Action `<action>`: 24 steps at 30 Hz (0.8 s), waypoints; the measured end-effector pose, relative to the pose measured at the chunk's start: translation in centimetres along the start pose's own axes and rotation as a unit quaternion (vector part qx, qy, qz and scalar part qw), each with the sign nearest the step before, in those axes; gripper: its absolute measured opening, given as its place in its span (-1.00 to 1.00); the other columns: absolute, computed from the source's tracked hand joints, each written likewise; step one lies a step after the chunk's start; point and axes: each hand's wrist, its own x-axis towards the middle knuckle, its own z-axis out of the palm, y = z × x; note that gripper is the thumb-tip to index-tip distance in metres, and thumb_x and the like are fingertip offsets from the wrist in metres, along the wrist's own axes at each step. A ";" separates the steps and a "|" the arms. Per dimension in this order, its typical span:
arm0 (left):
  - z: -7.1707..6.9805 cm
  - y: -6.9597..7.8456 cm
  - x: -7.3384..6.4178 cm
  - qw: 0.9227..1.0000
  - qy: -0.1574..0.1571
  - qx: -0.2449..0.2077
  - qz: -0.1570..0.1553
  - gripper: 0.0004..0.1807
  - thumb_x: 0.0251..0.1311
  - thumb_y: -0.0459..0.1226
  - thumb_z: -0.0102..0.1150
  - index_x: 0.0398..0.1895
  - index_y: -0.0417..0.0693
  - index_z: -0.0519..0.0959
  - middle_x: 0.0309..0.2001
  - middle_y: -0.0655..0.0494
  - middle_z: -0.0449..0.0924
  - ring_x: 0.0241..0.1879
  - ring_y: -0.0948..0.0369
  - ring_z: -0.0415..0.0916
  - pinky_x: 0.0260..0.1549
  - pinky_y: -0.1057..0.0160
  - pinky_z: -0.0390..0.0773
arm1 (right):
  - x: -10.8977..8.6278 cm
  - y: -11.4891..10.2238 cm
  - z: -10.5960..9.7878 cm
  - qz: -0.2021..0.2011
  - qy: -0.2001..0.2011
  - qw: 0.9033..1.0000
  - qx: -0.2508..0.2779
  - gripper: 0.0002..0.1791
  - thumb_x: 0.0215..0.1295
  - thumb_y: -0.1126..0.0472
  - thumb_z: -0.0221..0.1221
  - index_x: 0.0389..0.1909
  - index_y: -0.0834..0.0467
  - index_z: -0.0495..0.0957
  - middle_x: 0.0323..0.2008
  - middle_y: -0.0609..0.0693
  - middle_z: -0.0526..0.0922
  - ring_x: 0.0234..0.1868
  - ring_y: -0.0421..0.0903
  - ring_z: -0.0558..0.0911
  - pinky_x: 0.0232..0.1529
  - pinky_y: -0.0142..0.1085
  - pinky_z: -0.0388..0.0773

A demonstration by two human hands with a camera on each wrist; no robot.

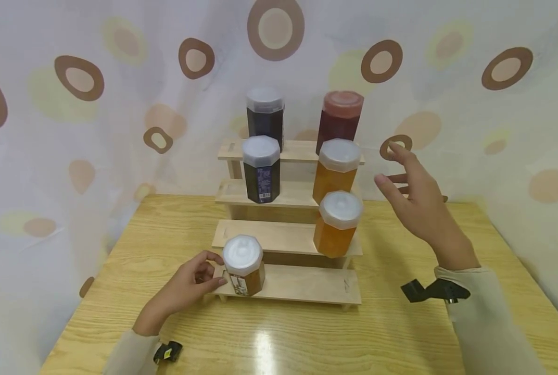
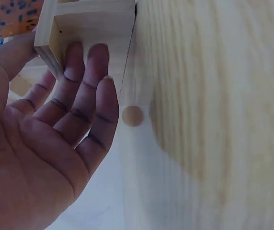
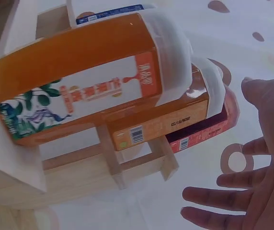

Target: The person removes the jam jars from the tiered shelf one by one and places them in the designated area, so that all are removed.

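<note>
On the left end of the lowest step of a wooden tiered rack (image 1: pixel 307 284) stands a short jar (image 1: pixel 243 265) with a white lid and amber contents. Beside it is my left hand (image 1: pixel 185 284), its thumb and index finger close to the jar and the step's end. The left wrist view shows the loosely bent fingers (image 2: pixel 89 91) against the end of the rack (image 2: pixel 96 24). My right hand (image 1: pixel 417 200) hovers in the air right of the upper steps, fingers spread and holding nothing. Nearest to it are an orange jar (image 1: pixel 335 174) and a red-lidded dark jar (image 1: pixel 339 122).
Another orange jar (image 1: pixel 336 234) sits on the second step's right end. Two dark jars with whitish lids, one lower (image 1: pixel 262 177) and one on top (image 1: pixel 265 122), stand at the left. The rack rests on a wooden table (image 1: pixel 166 229) before a patterned cloth backdrop (image 1: pixel 119 104).
</note>
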 end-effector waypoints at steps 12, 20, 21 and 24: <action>0.0 -0.2 -0.2 1.000 -0.012 -0.021 -0.014 -0.54 0.30 -0.36 0.40 0.18 -0.25 0.44 -0.41 0.04 0.53 -0.48 0.27 0.41 -0.52 0.36 0.45 | 4.6 -1.5 -0.9 -0.012 0.031 0.999 -0.018 -0.32 0.52 0.12 0.19 0.57 0.07 0.21 0.26 0.19 0.53 -0.06 0.18 0.69 -0.14 -0.64 0.43; 0.0 -0.1 0.0 0.999 -0.009 -0.031 -0.021 -0.54 0.30 -0.37 0.40 0.19 -0.28 0.44 -0.42 0.03 0.51 -0.51 0.30 0.38 -0.56 0.38 0.42 | 7.2 -2.3 -0.9 -0.007 0.016 0.999 -0.028 -0.31 0.52 0.02 0.17 0.57 0.08 0.21 0.36 0.25 0.47 -0.06 0.29 0.70 -0.20 -0.65 0.40; 0.1 -0.1 0.1 0.999 -0.008 -0.032 -0.023 -0.53 0.30 -0.37 0.40 0.19 -0.28 0.45 -0.42 0.03 0.50 -0.51 0.30 0.38 -0.56 0.38 0.42 | 7.5 -2.4 -0.9 -0.007 0.015 0.999 -0.030 -0.31 0.52 0.02 0.17 0.57 0.08 0.21 0.35 0.26 0.47 -0.07 0.30 0.71 -0.20 -0.65 0.40; 0.1 -0.1 0.2 0.999 -0.008 -0.031 -0.025 -0.53 0.29 -0.37 0.40 0.19 -0.29 0.45 -0.43 0.04 0.49 -0.52 0.30 0.36 -0.57 0.38 0.40 | 8.2 -2.4 -0.8 -0.004 0.010 0.999 -0.039 -0.30 0.52 0.00 0.17 0.57 0.10 0.21 0.37 0.24 0.46 -0.07 0.30 0.70 -0.15 -0.54 0.51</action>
